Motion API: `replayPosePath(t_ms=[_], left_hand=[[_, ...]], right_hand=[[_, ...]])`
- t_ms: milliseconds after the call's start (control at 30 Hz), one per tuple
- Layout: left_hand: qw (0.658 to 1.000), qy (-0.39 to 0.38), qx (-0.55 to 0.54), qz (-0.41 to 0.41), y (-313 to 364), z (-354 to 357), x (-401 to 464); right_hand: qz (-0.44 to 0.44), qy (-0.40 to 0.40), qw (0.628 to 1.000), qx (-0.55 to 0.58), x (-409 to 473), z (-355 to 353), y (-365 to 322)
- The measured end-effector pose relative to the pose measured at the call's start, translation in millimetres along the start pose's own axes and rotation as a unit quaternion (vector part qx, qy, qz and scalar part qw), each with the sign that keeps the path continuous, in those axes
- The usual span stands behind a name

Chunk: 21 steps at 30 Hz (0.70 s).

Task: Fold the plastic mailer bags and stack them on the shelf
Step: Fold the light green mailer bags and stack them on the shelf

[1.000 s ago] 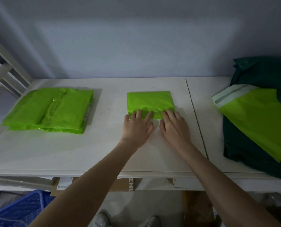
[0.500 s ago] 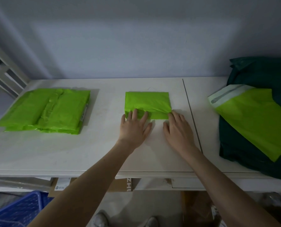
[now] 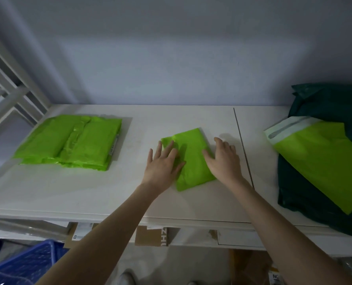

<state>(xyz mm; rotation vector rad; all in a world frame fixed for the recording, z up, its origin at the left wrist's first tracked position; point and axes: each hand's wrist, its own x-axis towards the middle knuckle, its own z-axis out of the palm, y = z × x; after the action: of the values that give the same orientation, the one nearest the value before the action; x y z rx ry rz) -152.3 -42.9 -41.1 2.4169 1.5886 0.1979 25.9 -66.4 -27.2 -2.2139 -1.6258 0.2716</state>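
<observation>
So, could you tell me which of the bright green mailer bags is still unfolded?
The green bag on the right, lying flat on the dark green pile with its pale sealing strip showing; the centre bag and left stack are folded.

Grey wall (image 3: 171, 58) behind. White slatted frame (image 3: 8, 95) at far left, leaning against the wall. Blue crate (image 3: 25, 262) at lower left, below shelf level, partly cut off by the picture's edge. Brown cardboard (image 3: 150, 236) with printed letters under the front edge, beside white paper labels (image 3: 82, 231). More cardboard (image 3: 251, 266) at lower right, dim and indistinct. Pale floor (image 3: 171, 262) beneath, with two light shoe tips (image 3: 126, 277) at the bottom edge.
</observation>
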Motion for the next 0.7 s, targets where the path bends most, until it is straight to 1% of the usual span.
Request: replayPosePath(t_ms=[100,167,267,367,433,467,567,700], left_hand=[[0.997,0.03,-0.005,-0.065,-5,3,-4],[0.994,0.041,-0.044,-0.088,-9,4,-5],[0.981,0.054,-0.162,-0.087,-15,0,-4],[0.946,0.073,-0.3,-0.094,-20,-13,-5],[0.925,0.102,-0.356,-0.086,-24,-23,-7],[0.919,0.116,-0.368,-0.081,-27,-28,-8],[0.92,0.163,-0.351,-0.056,-38,-41,-8],[0.908,0.207,-0.351,-0.098,-58,-63,-6]], right_hand=[[0.008,-0.029,0.999,0.033,-4,2,-10],[0.022,-0.043,0.996,0.076,-6,3,-18],[0.035,-0.042,0.985,0.162,-8,1,-30],[0.045,-0.041,0.974,0.22,-10,-3,-42],[0.042,-0.031,0.968,0.244,-9,-4,-49],[0.039,-0.023,0.966,0.253,-9,-5,-54],[0.019,-0.001,0.963,0.268,-7,-6,-74],[-0.013,0.002,0.969,0.246,-9,-6,-110]])
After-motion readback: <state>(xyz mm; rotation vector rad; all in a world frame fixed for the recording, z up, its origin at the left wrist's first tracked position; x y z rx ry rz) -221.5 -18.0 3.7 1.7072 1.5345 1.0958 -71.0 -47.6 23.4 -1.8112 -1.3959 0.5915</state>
